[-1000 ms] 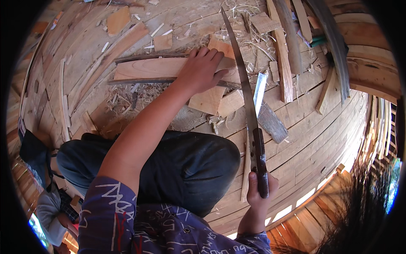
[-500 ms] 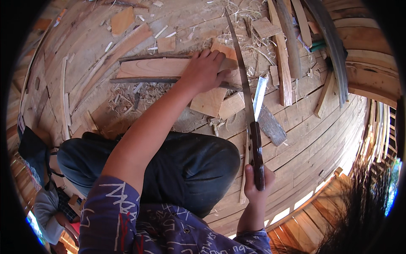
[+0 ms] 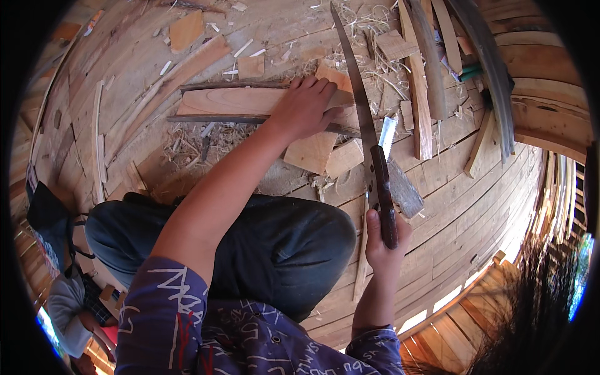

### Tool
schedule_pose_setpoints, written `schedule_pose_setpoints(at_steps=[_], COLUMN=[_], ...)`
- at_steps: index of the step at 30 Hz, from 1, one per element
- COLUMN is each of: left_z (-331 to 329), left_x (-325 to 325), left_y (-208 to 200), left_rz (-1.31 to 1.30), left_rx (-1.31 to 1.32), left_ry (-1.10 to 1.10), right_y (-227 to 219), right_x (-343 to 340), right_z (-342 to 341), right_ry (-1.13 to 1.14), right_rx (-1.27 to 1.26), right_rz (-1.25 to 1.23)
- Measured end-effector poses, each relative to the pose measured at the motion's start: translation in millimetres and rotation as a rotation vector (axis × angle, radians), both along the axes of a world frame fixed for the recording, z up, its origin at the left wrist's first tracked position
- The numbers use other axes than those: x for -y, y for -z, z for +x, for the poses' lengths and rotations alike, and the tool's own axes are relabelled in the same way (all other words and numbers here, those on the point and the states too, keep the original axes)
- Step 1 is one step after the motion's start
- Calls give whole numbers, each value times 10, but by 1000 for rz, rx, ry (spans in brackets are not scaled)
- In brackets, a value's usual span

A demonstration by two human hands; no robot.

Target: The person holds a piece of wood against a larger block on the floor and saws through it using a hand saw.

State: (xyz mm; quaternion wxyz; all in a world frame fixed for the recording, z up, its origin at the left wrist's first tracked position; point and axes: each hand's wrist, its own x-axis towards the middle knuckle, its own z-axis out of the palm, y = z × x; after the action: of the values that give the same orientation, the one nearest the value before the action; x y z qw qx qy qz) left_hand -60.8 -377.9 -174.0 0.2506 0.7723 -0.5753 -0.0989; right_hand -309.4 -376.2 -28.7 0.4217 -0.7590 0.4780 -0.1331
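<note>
My left hand (image 3: 305, 111) grips a long, pale wooden board (image 3: 228, 102) with dark bark-like edges, fingers over its far side and thumb at the near side. My right hand (image 3: 387, 236) is wrapped around the dark handle of a handsaw (image 3: 383, 181). Its long, tapering blade points away from me and crosses the right end of the board. Under and beside that end are pale wood blocks (image 3: 309, 152). Just right of the saw, a short bright toothed blade (image 3: 387, 134) lies by a grey weathered offcut (image 3: 405, 190).
Curled shavings (image 3: 187, 147) and small offcuts (image 3: 251, 66) litter the plank floor (image 3: 462, 206). Long wood strips (image 3: 415, 94) and a dark curved plank (image 3: 490, 75) lie at the far right. Another person (image 3: 72, 306) is at the lower left, beside a black bag (image 3: 50, 215).
My right hand has pushed the saw forward, away from me, along the board's right end. My left hand keeps its grip on the board.
</note>
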Motion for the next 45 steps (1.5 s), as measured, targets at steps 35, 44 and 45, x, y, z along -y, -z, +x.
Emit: schedule_pose_setpoints(at_steps=[35, 44, 45], left_z=[17, 6, 36], left_x=[-44, 28, 31], left_y=[-20, -32, -73], left_rz=[-48, 50, 90], left_rx=[-4, -10, -32], left_ry=[47, -16, -37], right_y=[-155, -17, -47], right_x=[-202, 43, -29], right_z=[-340, 105, 12], right_ry=[80, -35, -46], right_rx=[-35, -25, -47], right_rz=[94, -3, 4])
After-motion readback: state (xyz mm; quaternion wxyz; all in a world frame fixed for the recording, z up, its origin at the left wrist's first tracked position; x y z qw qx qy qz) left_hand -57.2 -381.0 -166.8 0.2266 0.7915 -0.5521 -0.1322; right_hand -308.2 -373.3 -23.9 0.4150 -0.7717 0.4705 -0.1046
